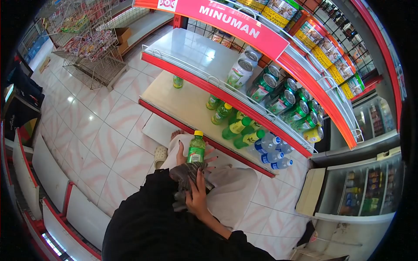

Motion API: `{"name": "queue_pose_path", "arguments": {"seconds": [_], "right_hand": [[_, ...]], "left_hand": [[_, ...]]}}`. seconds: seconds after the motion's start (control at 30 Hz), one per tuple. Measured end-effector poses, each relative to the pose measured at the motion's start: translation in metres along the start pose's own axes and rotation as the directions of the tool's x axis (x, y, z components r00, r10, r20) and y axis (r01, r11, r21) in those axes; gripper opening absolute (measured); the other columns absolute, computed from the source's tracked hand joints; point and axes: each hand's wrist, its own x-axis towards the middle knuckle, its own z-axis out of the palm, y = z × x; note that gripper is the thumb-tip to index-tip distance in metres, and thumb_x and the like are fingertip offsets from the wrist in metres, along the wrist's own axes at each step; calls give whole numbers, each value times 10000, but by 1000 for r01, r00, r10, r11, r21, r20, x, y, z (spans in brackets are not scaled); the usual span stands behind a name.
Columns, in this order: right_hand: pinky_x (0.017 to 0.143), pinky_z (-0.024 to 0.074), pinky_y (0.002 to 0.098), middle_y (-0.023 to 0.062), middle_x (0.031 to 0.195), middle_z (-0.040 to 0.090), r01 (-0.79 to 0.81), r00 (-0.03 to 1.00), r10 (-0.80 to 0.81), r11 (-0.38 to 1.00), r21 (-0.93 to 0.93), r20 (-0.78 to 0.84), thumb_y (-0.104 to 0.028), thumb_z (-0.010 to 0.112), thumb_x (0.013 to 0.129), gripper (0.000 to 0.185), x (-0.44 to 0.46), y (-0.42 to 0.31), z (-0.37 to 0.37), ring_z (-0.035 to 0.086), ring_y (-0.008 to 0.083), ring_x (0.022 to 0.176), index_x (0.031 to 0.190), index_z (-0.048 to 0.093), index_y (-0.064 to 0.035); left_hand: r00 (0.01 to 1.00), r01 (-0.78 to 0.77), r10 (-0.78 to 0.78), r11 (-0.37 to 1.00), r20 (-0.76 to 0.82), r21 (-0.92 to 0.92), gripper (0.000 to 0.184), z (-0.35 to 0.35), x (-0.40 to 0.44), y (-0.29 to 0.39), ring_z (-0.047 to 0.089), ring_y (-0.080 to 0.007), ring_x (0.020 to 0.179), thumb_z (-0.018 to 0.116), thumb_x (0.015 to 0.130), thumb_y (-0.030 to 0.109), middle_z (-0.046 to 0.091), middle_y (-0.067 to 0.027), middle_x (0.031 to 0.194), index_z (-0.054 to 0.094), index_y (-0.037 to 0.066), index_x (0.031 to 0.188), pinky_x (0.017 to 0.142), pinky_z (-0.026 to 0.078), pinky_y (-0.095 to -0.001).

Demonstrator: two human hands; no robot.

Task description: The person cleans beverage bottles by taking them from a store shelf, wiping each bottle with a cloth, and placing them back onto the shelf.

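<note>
My left hand (180, 155) is wrapped around a green drink bottle (196, 150) with a yellow cap, held upright above my lap. Its fingers show on both sides of the bottle. A crumpled grey-brown cloth (191, 173) covers the bottle's lower part and hides much of that hand. My right hand (198, 198) is closed on the cloth, with its fingertips against it near the bottle's base. Similar green bottles (222, 113) with yellow caps stand on the lower shelf in front of me.
The red-edged shelf unit (226, 93) ahead holds drink cans (265, 85), green bottles (244, 138) and blue-capped water bottles (272, 156). A wire basket rack (93, 48) stands far left. Glass-doored coolers (361, 191) are at right, white shelves (48, 167) at left.
</note>
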Motion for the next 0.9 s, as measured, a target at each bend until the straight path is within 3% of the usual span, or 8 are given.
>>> {"name": "queue_pose_path", "arguments": {"seconds": [0.1,0.37,0.47,0.53,0.6,0.67,0.77,0.9], "right_hand": [[1000,215,426,186,1363,204,-5,1000,5,999,37,2,-56,503,728,446,11,4,-3,201,381,1245,1169,454,-4],[996,225,391,176,1340,270,167,971,-181,981,97,158,-84,498,757,452,63,16,-6,236,332,1246,1193,420,10],[990,231,350,169,1340,280,-120,990,80,902,416,114,-107,468,807,480,78,24,-1,277,306,1233,1250,337,23],[972,243,320,152,1318,313,-188,982,159,852,489,102,-101,440,828,450,79,33,5,311,271,1202,1249,340,21],[937,268,261,118,1274,377,-306,943,318,719,624,97,-90,386,870,394,79,39,9,377,201,1140,1247,346,17],[932,273,264,119,1255,392,-262,954,297,756,599,43,-97,378,877,411,70,37,14,391,198,1119,1268,310,12],[921,285,268,121,1215,422,-180,965,252,828,531,-65,-110,362,891,450,48,31,20,417,194,1076,1308,238,1],[933,274,268,145,1232,408,-208,940,305,868,451,-154,-139,387,887,502,20,18,21,407,205,1100,1322,183,6]], "left_hand": [[982,-15,9,999,-189,-31,833,12,0,3,203,-403,1230,315,706,731,225,-166,1357,234,177,1322,949,154,-627],[996,21,-26,998,-86,-60,848,-2,-2,16,221,-368,1235,279,695,752,239,-154,1353,233,185,1324,932,188,-627],[992,-58,69,994,110,-96,863,-6,5,8,213,-373,1237,281,693,752,212,-145,1367,223,170,1328,928,189,-627],[972,-95,117,989,205,-115,871,-8,6,6,210,-375,1238,281,693,752,199,-140,1373,218,163,1330,927,189,-628],[985,-156,160,986,-64,66,864,-9,4,5,211,-407,1227,313,696,739,224,-160,1361,231,155,1327,936,167,-626],[961,-170,199,973,-192,157,860,-10,2,5,211,-423,1221,328,697,732,236,-170,1355,238,151,1325,941,156,-625],[990,-32,28,999,-139,-26,928,-9,2,3,236,-414,1213,278,685,760,224,-157,1362,187,108,1340,913,220,-615],[994,101,-100,994,-32,31,926,-13,2,3,248,-401,1210,295,684,756,255,-214,1332,171,119,1345,962,199,-552]]}}
